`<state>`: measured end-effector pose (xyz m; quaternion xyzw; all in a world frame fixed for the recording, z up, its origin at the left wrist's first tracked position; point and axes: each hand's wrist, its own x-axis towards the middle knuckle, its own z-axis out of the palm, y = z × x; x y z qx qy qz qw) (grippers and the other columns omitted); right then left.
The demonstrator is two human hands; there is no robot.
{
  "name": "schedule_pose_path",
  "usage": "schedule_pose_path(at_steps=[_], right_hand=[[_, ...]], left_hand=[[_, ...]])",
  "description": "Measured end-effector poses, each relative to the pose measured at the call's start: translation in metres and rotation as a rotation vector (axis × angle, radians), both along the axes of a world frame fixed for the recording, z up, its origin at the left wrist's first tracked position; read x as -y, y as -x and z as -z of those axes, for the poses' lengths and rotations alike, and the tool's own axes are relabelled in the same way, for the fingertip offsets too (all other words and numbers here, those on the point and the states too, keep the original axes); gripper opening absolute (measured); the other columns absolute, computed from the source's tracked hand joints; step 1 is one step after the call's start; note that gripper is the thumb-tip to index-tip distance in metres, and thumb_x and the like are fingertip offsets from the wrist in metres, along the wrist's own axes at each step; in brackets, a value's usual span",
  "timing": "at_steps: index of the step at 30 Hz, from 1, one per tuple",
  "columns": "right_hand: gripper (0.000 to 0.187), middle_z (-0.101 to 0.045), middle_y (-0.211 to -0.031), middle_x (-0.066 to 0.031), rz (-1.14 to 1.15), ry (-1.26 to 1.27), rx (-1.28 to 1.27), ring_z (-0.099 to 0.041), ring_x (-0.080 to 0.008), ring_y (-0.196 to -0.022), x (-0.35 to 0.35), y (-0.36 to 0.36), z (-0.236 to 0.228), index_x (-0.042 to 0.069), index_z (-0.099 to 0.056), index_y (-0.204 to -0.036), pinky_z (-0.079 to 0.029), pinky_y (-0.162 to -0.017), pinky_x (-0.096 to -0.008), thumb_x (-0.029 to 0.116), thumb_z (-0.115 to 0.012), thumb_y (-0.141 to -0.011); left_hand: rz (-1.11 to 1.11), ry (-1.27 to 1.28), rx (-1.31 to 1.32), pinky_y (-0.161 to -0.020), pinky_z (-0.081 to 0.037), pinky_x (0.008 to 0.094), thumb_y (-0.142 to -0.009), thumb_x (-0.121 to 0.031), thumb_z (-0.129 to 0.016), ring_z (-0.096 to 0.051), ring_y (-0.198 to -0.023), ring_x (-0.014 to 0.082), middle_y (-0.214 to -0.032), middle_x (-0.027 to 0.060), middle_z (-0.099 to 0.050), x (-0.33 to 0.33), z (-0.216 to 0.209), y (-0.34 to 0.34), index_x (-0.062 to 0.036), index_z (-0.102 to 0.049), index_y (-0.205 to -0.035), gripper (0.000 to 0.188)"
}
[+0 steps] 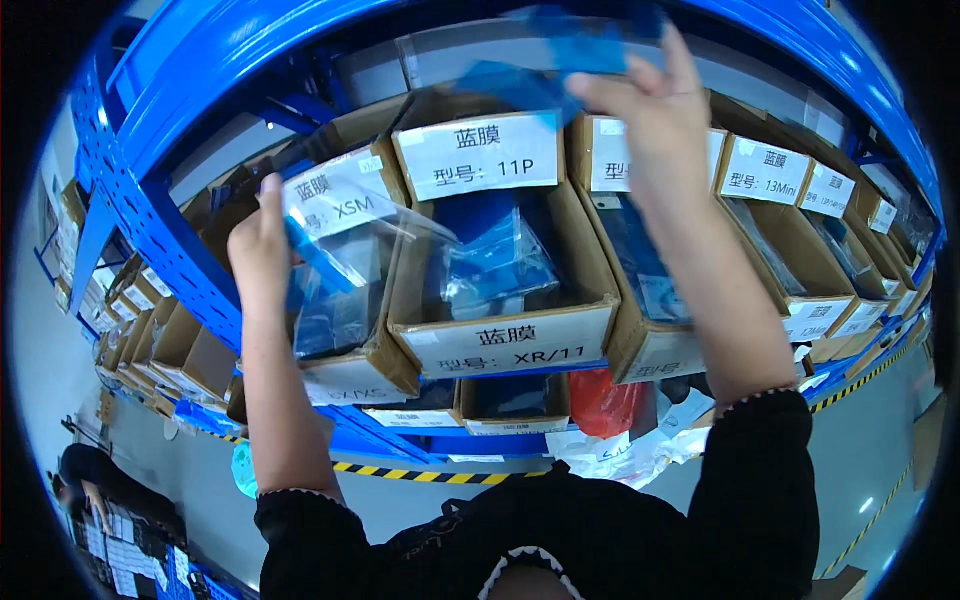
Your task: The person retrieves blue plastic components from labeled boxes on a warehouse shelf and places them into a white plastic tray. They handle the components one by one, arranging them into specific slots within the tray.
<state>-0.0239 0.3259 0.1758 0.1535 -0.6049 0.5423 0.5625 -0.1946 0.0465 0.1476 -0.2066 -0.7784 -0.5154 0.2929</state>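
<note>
My left hand (258,245) is closed on a clear plastic bag (385,208) with a blue strip along it, above a cardboard bin at the left. Higher up, my right hand (650,105) pinches thin blue film sheets (585,58), which are smeared by motion over the back row of bins. Between my arms stands an open cardboard bin (505,345) with a white label, in which blue film packs (500,255) in clear sleeves lie. Behind it is another labelled cardboard bin (475,160), its opening partly covered by blue film.
More labelled bins (770,190) line the right side of the blue metal rack (180,190). On a lower level are further bins (515,405) and a red plastic bag (603,400). Black-and-yellow tape (440,476) crosses the floor. Another person (115,485) bends over at lower left.
</note>
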Motion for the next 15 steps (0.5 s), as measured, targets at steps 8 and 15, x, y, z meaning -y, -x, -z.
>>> schedule_pose_path(at_steps=[8,15], right_hand=[[0.099,-0.063,-0.105,-0.0152,0.138,0.195,0.135,-0.062,-0.0182,-0.087,-0.040,-0.010,0.021,-0.007,-0.005,-0.143,-0.050,-0.078,-0.0282,-0.007,-0.071,-0.070],[0.088,-0.060,-0.110,-0.0171,0.166,0.174,0.210,-0.063,-0.0179,-0.091,-0.035,-0.010,0.024,-0.004,-0.005,-0.145,-0.049,-0.084,-0.0290,-0.008,-0.061,-0.077]], left_hand=[[0.579,-0.197,-0.166,-0.085,-0.045,0.0265,-0.088,-0.022,-0.062,-0.061,-0.097,0.0169,-0.114,0.0160,-0.062,-0.072,-0.051,0.051,0.0069,-0.054,-0.121,0.045],[0.741,-0.327,0.153,-0.088,-0.054,0.0372,-0.086,0.007,-0.050,-0.061,-0.097,0.0279,-0.111,0.0183,-0.055,-0.183,-0.079,0.117,0.0111,-0.049,-0.113,0.027]])
